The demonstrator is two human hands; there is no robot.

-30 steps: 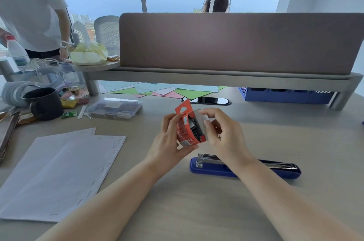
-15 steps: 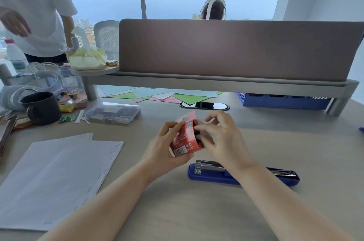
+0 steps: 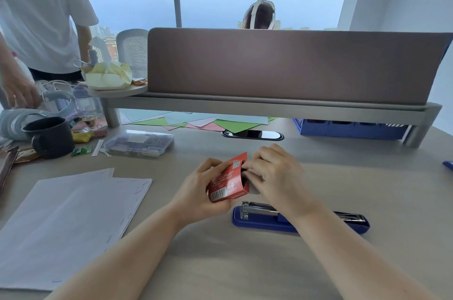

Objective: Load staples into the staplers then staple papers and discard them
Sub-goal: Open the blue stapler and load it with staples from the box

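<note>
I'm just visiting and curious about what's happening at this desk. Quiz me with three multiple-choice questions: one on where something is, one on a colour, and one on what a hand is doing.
1. Where does the blue stapler lie?
A. on the stack of white papers
B. on the desk, just nearer than the hands
C. on the raised shelf

2. What colour is the small box in the hands?
A. red
B. green
C. white

3. What is the left hand doing?
A. lying flat on the desk
B. lifting the mug
C. gripping the small box

Answers:
1 B: the stapler lies on bare desk under the right wrist.
2 A: the box is red card with a barcode on it.
3 C: its fingers wrap the box, and the right hand has its fingers at the box's open end.
</note>
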